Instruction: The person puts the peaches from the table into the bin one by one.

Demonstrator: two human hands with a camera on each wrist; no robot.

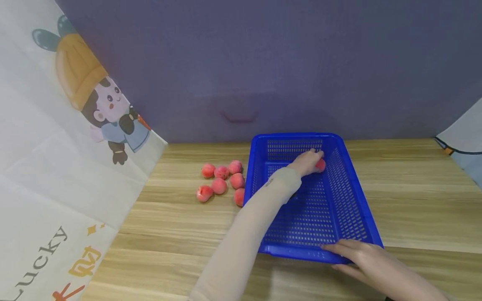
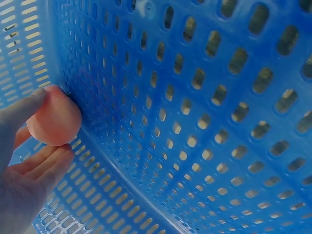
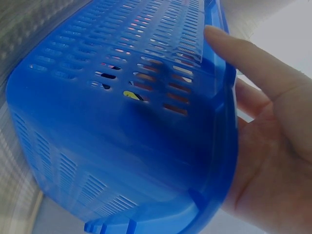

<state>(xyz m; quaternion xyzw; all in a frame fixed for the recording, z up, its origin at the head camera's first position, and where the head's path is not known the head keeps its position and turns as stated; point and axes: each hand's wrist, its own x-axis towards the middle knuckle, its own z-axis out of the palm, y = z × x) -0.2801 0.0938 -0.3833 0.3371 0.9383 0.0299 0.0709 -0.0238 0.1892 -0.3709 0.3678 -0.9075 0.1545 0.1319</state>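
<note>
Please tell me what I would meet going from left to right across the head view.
Printed cartoon figure → loose peaches → left hand with a held peach inside the blue basket → right hand on its near rim → black cable.

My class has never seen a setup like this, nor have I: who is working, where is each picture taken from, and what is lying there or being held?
No machine here: a person works with two bare hands. The widest picture comes from a camera worn on the head, looking down; the others come from one camera on each wrist. On the wooden table, seven visible peaches lie left of a blue basket. The left hand reaches inside the basket and holds another peach; the right hand grips the basket's near end.
</note>
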